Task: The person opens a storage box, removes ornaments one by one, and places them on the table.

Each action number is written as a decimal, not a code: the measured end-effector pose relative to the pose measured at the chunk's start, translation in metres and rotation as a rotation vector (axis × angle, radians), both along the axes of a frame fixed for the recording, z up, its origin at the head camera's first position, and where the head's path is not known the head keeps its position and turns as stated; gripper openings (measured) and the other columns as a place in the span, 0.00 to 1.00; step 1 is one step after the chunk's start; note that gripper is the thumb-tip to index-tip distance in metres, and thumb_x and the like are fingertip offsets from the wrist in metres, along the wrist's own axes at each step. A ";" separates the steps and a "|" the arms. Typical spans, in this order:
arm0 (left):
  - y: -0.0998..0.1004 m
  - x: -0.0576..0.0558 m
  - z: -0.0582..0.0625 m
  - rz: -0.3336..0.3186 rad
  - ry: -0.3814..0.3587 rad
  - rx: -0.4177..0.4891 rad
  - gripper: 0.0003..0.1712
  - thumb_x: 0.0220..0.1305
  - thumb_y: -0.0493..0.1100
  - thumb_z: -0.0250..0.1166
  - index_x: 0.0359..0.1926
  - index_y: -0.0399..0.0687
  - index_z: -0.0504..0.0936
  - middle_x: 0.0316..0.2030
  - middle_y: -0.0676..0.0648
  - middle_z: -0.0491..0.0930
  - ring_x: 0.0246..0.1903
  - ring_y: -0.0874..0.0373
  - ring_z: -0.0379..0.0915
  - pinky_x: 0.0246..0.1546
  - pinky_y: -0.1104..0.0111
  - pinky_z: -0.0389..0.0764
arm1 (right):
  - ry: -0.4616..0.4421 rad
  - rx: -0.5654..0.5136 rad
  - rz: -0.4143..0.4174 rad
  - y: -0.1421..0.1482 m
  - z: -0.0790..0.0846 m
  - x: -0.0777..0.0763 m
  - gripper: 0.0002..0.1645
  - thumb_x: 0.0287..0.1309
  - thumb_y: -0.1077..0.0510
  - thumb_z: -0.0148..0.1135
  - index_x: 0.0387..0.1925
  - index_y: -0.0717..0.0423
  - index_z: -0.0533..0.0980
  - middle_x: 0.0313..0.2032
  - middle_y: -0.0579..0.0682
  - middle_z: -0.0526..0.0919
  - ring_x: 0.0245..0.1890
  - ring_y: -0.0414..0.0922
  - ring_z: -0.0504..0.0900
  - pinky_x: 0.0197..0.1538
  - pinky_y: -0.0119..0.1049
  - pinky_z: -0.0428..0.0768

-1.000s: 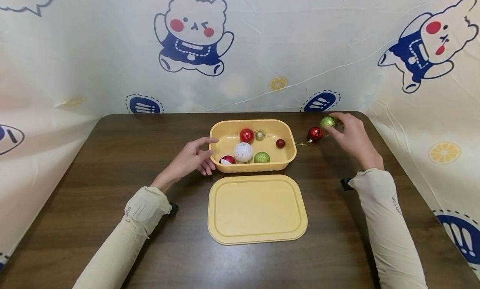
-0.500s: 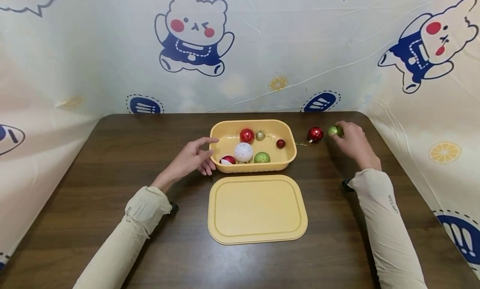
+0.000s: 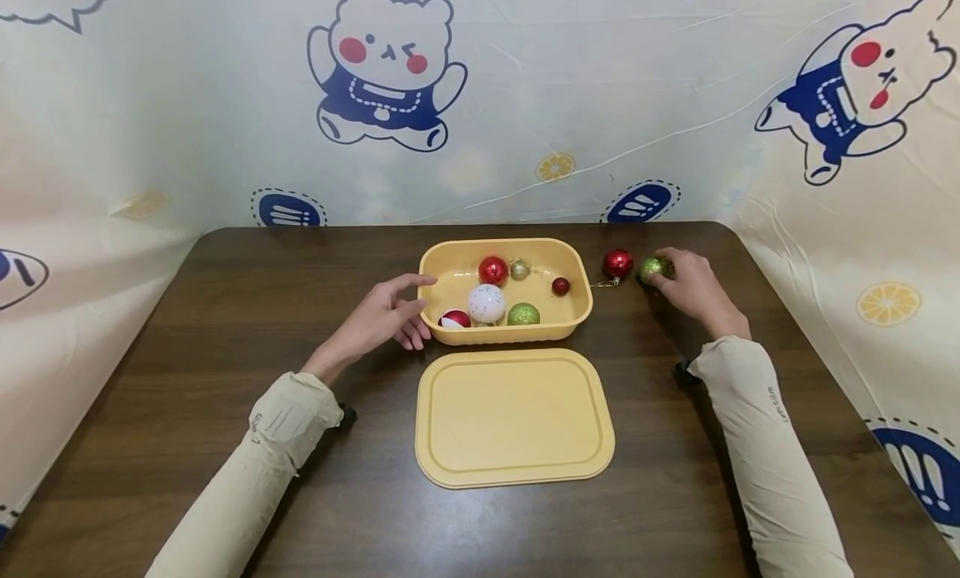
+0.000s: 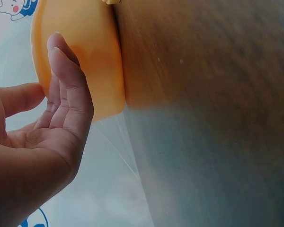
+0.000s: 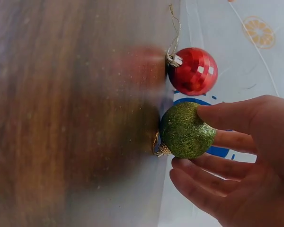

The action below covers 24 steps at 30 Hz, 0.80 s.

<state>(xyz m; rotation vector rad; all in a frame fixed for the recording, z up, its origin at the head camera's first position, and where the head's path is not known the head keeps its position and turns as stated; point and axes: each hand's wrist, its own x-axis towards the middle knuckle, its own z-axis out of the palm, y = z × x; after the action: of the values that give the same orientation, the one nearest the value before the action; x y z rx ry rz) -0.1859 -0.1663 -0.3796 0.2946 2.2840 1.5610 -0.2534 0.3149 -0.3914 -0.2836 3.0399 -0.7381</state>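
My left hand rests with relaxed fingers against the left end of the yellow box. In the left wrist view the thumb touches the rim and the other fingers lie along the outer wall. Right of the box, my right hand holds a green glitter Christmas ball between thumb and fingers, low at the tabletop. Its gold cap and loop point toward the table in the right wrist view. Close beside it lies a shiny red Christmas ball with a gold string.
Inside the box lie several balls, among them a white speckled ball, a green ball and a red ball. A yellow lid lies flat in front of the box. A printed cloth stands behind the table.
My right hand has lowered the green ball to the tabletop, first to the right, then back left toward the red one. The red ball has shifted slightly left. My left hand stays put.
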 end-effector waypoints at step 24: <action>0.000 0.000 -0.001 0.007 0.004 -0.011 0.26 0.76 0.37 0.53 0.71 0.45 0.64 0.28 0.36 0.84 0.26 0.35 0.81 0.27 0.61 0.86 | 0.038 -0.028 0.024 -0.006 -0.002 0.000 0.26 0.68 0.58 0.60 0.61 0.70 0.69 0.55 0.70 0.76 0.51 0.64 0.76 0.58 0.62 0.74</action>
<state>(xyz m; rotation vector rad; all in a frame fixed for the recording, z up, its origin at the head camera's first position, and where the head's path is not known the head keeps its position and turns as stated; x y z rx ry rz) -0.1858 -0.1662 -0.3807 0.2877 2.2977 1.5523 -0.2529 0.3093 -0.3933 -0.3381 3.0579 -0.7838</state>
